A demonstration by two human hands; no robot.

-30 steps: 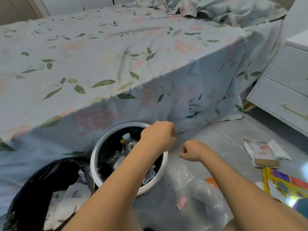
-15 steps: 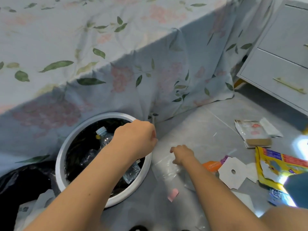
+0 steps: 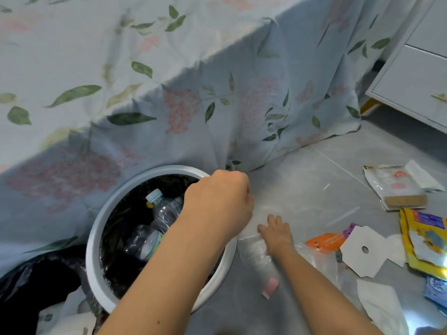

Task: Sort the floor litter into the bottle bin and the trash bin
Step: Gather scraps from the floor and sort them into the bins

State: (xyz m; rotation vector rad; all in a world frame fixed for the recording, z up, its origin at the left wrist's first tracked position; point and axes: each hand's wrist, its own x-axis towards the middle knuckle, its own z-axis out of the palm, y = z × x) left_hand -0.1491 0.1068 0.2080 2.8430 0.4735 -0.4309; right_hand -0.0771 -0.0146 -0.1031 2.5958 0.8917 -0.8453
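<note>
A white round bottle bin with a black liner holds several clear plastic bottles. My left hand hovers as a fist over the bin's right rim; nothing shows in it. My right hand lies on the grey floor with fingers spread flat on a clear plastic bag just right of the bin. A black-lined trash bin with white paper in it sits at the lower left.
Litter covers the floor at right: an orange wrapper, a white card with a hole, a yellow packet, a torn packet, white tissue. A floral bedsheet hangs behind; a white drawer unit stands at the upper right.
The view has tilted down toward the floor. My right hand dropped from a raised fist to the floor and spread its fingers on the clear bag. My left fist stayed over the bin's rim.
</note>
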